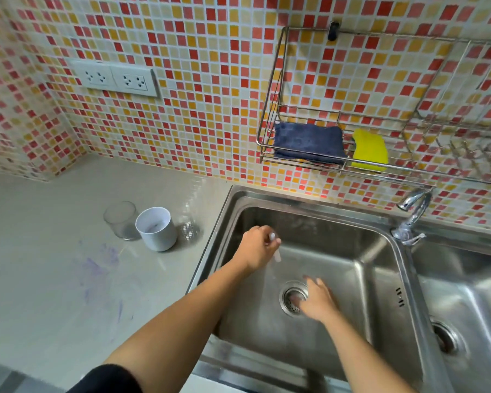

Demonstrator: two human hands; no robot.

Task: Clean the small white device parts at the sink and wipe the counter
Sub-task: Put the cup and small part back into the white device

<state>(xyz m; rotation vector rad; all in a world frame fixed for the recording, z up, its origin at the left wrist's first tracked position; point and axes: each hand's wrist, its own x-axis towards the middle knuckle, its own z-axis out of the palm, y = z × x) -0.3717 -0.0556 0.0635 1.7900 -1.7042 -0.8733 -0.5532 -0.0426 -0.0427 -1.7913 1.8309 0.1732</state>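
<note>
Over the left basin of the steel sink (380, 279), my left hand (257, 248) is closed on a small white device part (275, 248); a pale slim piece hangs down below the fingers. My right hand (316, 299) is lower in the basin, fingers spread and blurred, right beside the drain strainer (291, 297), holding nothing I can see. On the grey counter (54, 251) left of the sink stand a white cup (156, 228) and a clear glass (121, 219). Purple smears (102, 268) mark the counter in front of them.
A wall-mounted wire rack (267, 146) above the sink holds a folded dark blue cloth (308, 141) and a yellow sponge (370, 150). The tap (414, 211) sits between the two basins. A second basin (465, 293) lies to the right. Wall sockets (115, 79) are at upper left.
</note>
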